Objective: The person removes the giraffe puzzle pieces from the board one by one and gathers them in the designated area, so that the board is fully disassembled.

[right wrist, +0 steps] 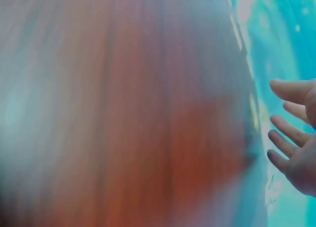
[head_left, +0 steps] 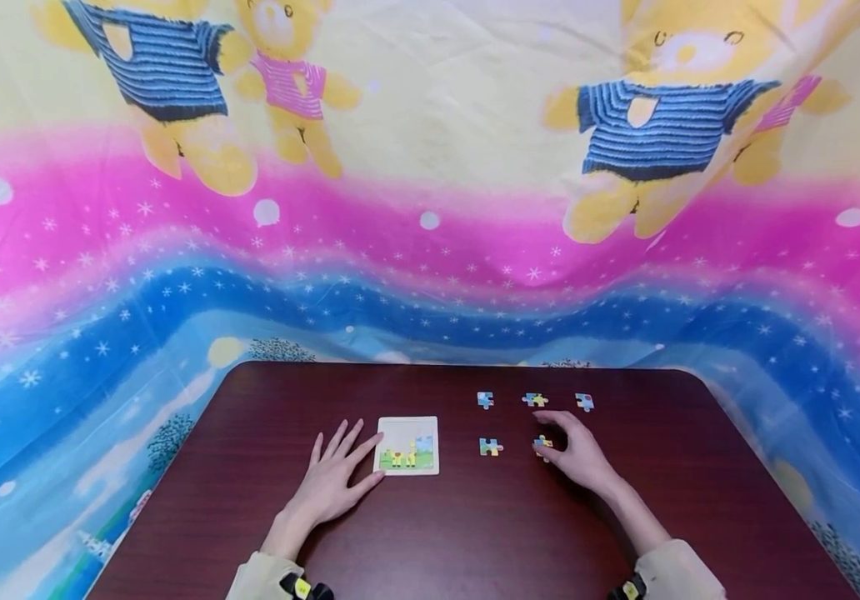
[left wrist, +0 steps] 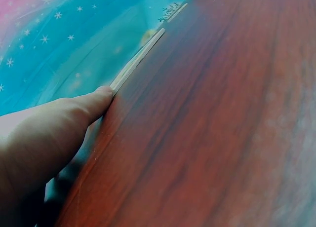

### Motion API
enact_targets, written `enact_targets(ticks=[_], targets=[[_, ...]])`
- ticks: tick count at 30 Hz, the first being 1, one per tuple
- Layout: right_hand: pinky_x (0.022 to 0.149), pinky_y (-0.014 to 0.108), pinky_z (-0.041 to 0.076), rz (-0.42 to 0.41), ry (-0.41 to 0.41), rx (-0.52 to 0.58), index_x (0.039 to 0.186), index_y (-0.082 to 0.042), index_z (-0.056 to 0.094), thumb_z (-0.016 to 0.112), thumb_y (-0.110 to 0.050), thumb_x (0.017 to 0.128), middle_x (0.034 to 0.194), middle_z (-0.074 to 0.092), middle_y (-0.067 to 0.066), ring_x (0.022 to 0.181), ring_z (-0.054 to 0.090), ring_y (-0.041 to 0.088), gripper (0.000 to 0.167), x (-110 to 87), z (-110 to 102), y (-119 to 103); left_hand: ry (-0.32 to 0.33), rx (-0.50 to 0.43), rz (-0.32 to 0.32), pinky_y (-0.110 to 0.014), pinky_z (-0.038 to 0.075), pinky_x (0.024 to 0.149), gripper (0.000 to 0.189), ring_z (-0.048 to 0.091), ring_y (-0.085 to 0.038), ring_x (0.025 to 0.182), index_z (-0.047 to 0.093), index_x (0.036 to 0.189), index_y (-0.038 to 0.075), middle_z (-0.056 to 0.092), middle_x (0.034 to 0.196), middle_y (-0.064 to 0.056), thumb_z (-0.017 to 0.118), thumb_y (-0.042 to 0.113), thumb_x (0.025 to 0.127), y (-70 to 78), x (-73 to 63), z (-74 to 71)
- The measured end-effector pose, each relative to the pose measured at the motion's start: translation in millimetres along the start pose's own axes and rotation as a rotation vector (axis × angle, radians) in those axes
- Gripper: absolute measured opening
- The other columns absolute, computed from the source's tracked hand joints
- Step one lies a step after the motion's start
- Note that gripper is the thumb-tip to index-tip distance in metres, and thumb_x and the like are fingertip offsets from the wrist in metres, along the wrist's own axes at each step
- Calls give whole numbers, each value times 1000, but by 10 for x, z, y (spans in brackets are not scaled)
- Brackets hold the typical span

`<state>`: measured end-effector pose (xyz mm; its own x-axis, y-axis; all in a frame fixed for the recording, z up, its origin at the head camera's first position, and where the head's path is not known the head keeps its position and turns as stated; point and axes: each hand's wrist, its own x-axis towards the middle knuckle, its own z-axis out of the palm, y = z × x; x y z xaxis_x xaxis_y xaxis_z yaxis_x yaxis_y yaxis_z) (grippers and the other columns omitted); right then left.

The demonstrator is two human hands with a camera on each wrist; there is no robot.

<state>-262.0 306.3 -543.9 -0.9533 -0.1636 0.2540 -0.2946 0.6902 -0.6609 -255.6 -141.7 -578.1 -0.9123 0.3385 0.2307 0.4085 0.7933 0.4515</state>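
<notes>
A square puzzle board point(head_left: 409, 422) with a pale frame lies left of centre on the table, its picture of yellow animals on green partly filled in. My left hand point(head_left: 331, 485) lies at its left side with fingers spread, thumb and index fingertips at the frame. In the left wrist view the left thumb point(left wrist: 91, 104) meets the edge of the board point(left wrist: 136, 59). My right hand point(head_left: 578, 454) hovers around a yellow-and-blue jigsaw piece point(head_left: 542, 443), thumb and fingers apart. In the right wrist view the fingers point(right wrist: 289, 131) are spread with nothing between them.
Left of the right hand lies a green-and-blue piece point(head_left: 490, 447). Behind, in a row, are a blue piece point(head_left: 485, 400), a yellow-and-blue piece point(head_left: 535, 400) and a blue piece with red point(head_left: 584, 402). The dark wooden table point(head_left: 430, 542) ends at a printed curtain point(head_left: 430, 250).
</notes>
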Motion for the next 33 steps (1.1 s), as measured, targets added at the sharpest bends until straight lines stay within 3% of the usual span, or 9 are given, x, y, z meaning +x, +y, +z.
enact_targets(ticks=[6, 13, 20, 26, 31, 33], targets=[[100, 51, 61, -53, -61, 24, 136, 1, 72, 84, -9, 97, 125, 76, 15, 116, 72, 36, 42, 149, 192, -308, -63, 39, -36, -79, 12, 132, 67, 23, -45, 171, 54, 164, 28, 36, 180, -15, 64, 58, 105, 3, 8, -25], [90, 40, 62, -97, -177, 69, 128, 1, 75, 86, -12, 96, 112, 74, 12, 102, 70, 28, 37, 342, 553, -661, -44, 36, -35, -79, 12, 131, 68, 24, -45, 170, 54, 164, 30, 37, 179, -14, 65, 60, 104, -23, 7, 6], [89, 34, 59, -170, -252, 24, 126, 0, 75, 89, -17, 94, 110, 71, 11, 101, 67, 26, 38, 391, 907, -936, -75, 64, -49, -77, 12, 133, 72, 22, -43, 171, 52, 166, 32, 34, 181, -13, 64, 65, 103, -6, 18, 14], [82, 33, 55, -178, -263, 0, 125, 0, 76, 90, -22, 93, 105, 68, 7, 93, 61, 19, 42, 488, 1051, -968, -72, 67, -55, -77, 12, 133, 72, 22, -42, 172, 53, 165, 32, 34, 181, -12, 64, 66, 103, 0, 18, 3], [77, 34, 48, -294, -234, -42, 122, -3, 78, 87, -34, 97, 100, 64, 2, 89, 54, 12, 41, 560, 1215, -778, -58, 64, -49, -77, 13, 132, 73, 24, -43, 171, 53, 165, 32, 35, 180, -13, 67, 64, 101, -4, 2, 7], [80, 36, 46, -281, -240, -56, 122, -3, 78, 87, -33, 96, 100, 64, 2, 91, 54, 13, 41, 558, 1219, -806, -48, 60, -44, -78, 13, 132, 73, 25, -44, 170, 53, 165, 31, 37, 180, -14, 68, 63, 101, -7, -2, 18]])
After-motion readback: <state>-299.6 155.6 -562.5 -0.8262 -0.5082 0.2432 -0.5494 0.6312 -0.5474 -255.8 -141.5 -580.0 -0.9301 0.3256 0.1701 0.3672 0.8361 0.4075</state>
